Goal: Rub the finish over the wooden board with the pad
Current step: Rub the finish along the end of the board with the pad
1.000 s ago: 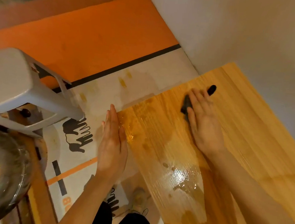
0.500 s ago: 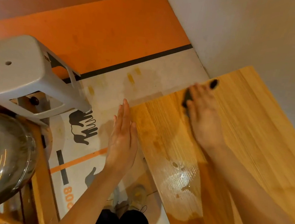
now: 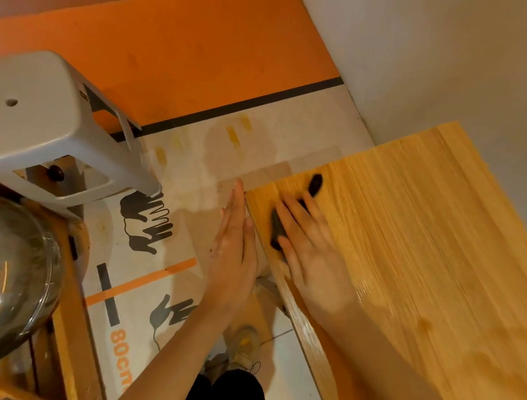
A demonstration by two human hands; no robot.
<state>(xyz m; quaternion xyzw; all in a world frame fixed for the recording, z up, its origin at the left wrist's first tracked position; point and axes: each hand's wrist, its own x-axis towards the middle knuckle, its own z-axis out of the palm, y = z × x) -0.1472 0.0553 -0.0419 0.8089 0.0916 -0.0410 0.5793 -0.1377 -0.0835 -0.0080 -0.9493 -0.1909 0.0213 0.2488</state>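
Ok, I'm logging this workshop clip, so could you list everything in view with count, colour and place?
pale wooden board: one, honey yellow, glossy wet patches, right half of view
dark rubbing pad: one, black, on the board's near-left corner under the right hand
grey plastic stool: one, light grey, upper left
shiny metal bowl: one, silver, left edge
printed floor sheet: one, off-white with orange and black marks, under the stool and beside the board
orange floor area: one, orange, top
plain wall: one, grey-white, upper right
shoe: one, pale, on the floor below the board's edge
left hand: one, flat against the board's left edge
right hand: one, fingers straight, pressing the pad
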